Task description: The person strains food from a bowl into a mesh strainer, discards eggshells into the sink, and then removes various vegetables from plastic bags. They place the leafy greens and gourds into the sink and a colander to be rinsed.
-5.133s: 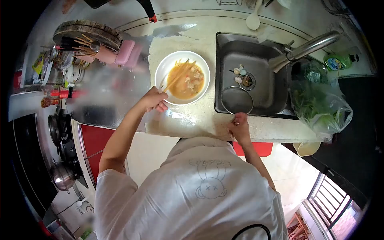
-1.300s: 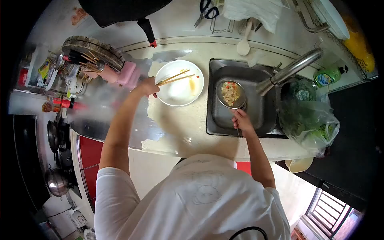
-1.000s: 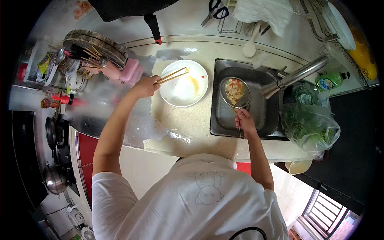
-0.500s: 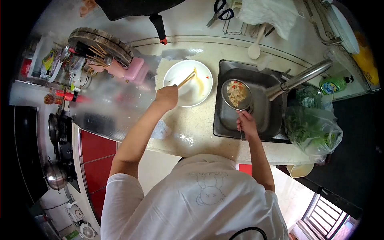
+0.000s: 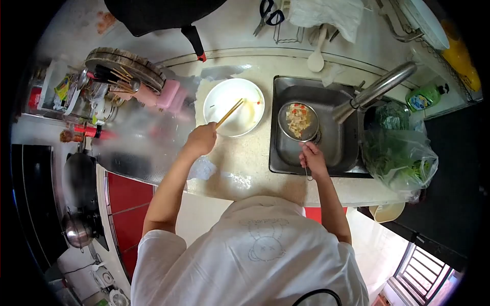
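Observation:
My left hand (image 5: 202,139) is closed around a pair of chopsticks (image 5: 229,113), whose tips reach into a white bowl (image 5: 217,109) on the counter. Some yellowish liquid and a few small red and green bits show inside the bowl. Over the sink (image 5: 337,153), my right hand (image 5: 313,157) grips the handle of a round mesh strainer (image 5: 284,128). Chopped pale food with red pieces (image 5: 298,120) lies in the strainer's mesh.
A metal faucet (image 5: 377,92) arches over the sink's right side. Right of the sink sits a plastic bag of greens (image 5: 398,158), with a green soap bottle (image 5: 427,98) behind. Pink containers (image 5: 171,96) and a round wooden board (image 5: 127,64) stand at the left.
My left hand has drawn back toward me and slightly left, and the chopstick tips have shifted left within the bowl. The strainer stays over the sink in my right hand. The view has shifted slightly.

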`<control>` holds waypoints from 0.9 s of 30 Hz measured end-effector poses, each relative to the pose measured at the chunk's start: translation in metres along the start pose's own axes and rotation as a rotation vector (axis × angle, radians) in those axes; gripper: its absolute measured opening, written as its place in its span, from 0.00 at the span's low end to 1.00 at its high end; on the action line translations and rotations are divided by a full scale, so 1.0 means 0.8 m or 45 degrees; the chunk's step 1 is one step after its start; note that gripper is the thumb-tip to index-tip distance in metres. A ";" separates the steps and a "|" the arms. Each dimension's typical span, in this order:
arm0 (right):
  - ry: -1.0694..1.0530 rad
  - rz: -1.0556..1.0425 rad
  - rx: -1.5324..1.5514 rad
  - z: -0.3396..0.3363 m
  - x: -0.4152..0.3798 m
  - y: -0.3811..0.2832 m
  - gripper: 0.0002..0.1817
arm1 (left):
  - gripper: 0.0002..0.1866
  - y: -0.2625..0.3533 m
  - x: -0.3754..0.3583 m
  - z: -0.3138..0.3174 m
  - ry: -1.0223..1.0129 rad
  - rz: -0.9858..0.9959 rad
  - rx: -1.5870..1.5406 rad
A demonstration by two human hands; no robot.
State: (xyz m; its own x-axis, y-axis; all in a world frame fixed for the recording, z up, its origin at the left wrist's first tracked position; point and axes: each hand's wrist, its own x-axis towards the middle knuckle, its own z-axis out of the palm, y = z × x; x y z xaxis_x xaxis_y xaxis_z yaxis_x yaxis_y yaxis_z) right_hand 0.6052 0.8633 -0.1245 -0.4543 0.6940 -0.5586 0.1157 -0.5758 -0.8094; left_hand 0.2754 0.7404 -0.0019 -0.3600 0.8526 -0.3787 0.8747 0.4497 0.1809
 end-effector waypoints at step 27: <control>0.038 -0.052 -0.026 0.076 -0.004 -0.035 0.09 | 0.40 0.046 0.040 0.139 0.424 -0.812 -2.583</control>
State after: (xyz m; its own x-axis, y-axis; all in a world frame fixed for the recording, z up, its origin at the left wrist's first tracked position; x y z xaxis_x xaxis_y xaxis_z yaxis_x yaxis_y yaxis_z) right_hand 0.5498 0.8506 -0.0892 -0.4322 0.7295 -0.5302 0.1156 -0.5382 -0.8348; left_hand 0.3318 0.7544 -0.1081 -0.6132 0.4114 -0.6743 -0.7346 0.0169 0.6783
